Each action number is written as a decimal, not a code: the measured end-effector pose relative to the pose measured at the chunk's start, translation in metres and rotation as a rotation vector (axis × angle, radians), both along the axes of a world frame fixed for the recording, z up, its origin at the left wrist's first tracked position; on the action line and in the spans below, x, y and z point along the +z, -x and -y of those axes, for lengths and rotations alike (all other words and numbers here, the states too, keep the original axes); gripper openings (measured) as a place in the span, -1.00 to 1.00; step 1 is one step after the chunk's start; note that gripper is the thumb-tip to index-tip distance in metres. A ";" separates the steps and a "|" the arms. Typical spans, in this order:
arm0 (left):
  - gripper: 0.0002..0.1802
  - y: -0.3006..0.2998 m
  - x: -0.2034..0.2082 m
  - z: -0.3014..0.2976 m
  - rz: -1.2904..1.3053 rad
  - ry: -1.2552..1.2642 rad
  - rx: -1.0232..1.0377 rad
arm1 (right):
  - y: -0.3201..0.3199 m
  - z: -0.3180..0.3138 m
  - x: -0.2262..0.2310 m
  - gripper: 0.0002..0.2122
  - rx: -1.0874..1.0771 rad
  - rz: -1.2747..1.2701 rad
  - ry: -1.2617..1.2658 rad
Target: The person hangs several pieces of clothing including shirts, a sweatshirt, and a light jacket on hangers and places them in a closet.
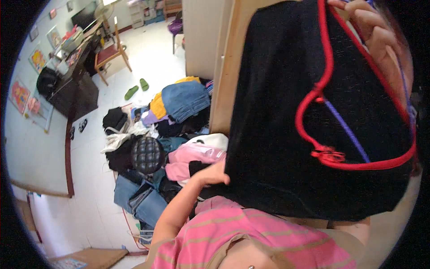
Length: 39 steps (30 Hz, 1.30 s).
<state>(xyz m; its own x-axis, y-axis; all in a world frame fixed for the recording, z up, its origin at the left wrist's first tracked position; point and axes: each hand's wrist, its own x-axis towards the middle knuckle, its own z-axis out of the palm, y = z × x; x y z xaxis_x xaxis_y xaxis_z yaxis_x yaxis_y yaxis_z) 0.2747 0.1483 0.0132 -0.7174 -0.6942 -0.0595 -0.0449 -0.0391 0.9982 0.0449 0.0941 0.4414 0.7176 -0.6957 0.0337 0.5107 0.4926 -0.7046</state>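
A black garment (273,112) with red corded trim and a red knot fills the right side, close in front of me. At the upper right, my right hand (378,36) has its fingers curled at the garment's top edge and holds it up. A thin purple rod (347,130), like part of a hanger, shows inside the red-trimmed opening. My left hand (214,174) is at the garment's lower left edge. Its thumb points outward, while its other fingers are hidden behind the cloth.
A heap of clothes lies on the floor to the left, with blue jeans (186,101), a pink garment (192,157) and a round quilted black item (148,154). Beyond are green slippers (131,92), a wooden chair (112,60) and a dark desk (76,92). A wooden-edged panel (221,89) stands behind the garment.
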 end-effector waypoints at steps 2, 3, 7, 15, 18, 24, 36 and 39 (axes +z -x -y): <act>-0.23 0.022 0.004 -0.016 -0.080 -0.046 -0.230 | 0.021 -0.007 0.005 -0.62 -0.086 0.019 0.042; -0.25 0.034 0.004 -0.023 -0.061 -0.033 -0.337 | 0.034 -0.018 0.009 -0.62 -0.158 0.015 0.068; -0.41 0.060 -0.017 -0.030 0.114 0.118 -0.411 | 0.081 -0.055 0.007 -0.61 -0.376 0.046 0.156; -0.61 0.137 -0.068 -0.026 -0.052 -0.762 -0.046 | 0.127 -0.154 -0.082 -0.62 -0.979 0.199 0.182; -0.48 0.161 -0.049 -0.017 0.061 -1.009 -0.124 | 0.132 -0.177 -0.158 -0.64 -1.177 0.228 0.113; -0.42 0.241 -0.024 -0.024 0.129 -1.457 -0.322 | 0.168 -0.196 -0.240 -0.84 -1.541 0.098 -0.026; -0.39 0.505 0.049 0.039 -0.411 -1.165 -0.444 | 0.287 -0.141 -0.262 -0.62 -2.009 -0.033 0.238; -0.37 0.548 0.021 0.091 -0.237 -0.978 -0.354 | 0.328 -0.094 -0.273 -0.58 -2.014 -0.192 0.234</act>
<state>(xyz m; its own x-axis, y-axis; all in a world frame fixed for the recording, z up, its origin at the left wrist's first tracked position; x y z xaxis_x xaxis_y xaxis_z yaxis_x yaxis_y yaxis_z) -0.2731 0.0569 0.0346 -0.9352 -0.1704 -0.3103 -0.0192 -0.8508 0.5251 -0.2831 0.1885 0.1685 -0.9042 -0.3425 0.2554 0.0326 -0.6513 -0.7581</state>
